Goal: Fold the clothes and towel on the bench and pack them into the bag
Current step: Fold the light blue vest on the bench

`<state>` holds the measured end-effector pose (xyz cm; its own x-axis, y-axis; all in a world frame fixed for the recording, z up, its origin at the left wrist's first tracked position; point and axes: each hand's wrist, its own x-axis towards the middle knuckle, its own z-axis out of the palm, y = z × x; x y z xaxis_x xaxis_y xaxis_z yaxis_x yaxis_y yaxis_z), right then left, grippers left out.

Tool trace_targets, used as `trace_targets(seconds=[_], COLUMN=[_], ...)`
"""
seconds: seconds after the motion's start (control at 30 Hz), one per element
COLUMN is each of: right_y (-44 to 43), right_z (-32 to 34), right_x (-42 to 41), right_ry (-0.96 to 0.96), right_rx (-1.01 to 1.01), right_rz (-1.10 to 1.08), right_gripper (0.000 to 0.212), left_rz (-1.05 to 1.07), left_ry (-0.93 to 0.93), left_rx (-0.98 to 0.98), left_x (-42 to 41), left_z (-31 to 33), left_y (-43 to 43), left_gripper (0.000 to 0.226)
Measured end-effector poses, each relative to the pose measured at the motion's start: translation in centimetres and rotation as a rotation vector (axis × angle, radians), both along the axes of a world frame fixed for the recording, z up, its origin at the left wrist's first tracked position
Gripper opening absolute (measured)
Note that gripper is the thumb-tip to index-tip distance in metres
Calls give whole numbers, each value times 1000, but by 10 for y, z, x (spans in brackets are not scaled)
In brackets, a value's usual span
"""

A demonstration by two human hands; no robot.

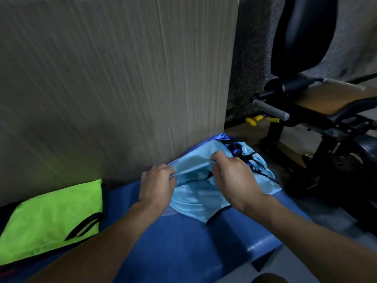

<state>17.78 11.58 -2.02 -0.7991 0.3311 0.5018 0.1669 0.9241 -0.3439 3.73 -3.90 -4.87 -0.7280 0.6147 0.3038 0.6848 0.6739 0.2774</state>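
Presently, items in view:

- Light-blue cloth (200,197), black trim and cords: lies on far end of blue padded tabletop (183,242), up against wood-grain panel (122,78). Garment or bag, can't tell.
- L hand (157,186): fingers (166,170) curled, pinching the cloth's upper edge at its left end.
- R hand (232,176): fingers (219,156) curled over the same edge further right, gripping it. Edge is lifted and stretched between both hands, w/ an opening showing beneath.
- Dark-blue shiny fabric (236,150): bunched just behind the cloth, touching it, near panel corner.
- Neon-green fabric item (51,217), black loops at its right edge: flat on tabletop's left end, well apart from hands.
- Black exercise machine (326,119), right of tabletop, w/ grey grip handle (271,109) and yellow part (252,121).
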Motion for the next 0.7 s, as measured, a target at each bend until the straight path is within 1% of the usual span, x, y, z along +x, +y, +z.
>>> trace_targets(seconds=[0.1,0.17,0.27,0.37,0.47,0.53,0.63,0.7], right_y=[-5,-5,-9,-22,-43,-65,-102,-128], right_z=[30,48,75,97,113,121,122,111], right_x=[7,15,26,31,31,30,25,20], right_ry=[29,62,104,125,158,174,175,139], right_rx=[12,-28,-97,-118,-136,-174,-218,-253], right_rz=[-19,-18,46,73,116,156,199,245], right_gripper=[13,13,10,11,13,13,12,12], left_rz=[8,1,-46,-72,-73,-62,-41,-3], left_ry=[-104,-125,-111,-76,-22,32,46,-6], left_rx=[313,477,641,752,812,809,732,625], left_x=[11,17,27,34,45,51,55,51], left_z=[25,47,83,114,146,164,176,166], left_y=[-11,-23,-43,-65,-92,-116,-159,-191], left_gripper=[6,9,18,19,16,16,14,11])
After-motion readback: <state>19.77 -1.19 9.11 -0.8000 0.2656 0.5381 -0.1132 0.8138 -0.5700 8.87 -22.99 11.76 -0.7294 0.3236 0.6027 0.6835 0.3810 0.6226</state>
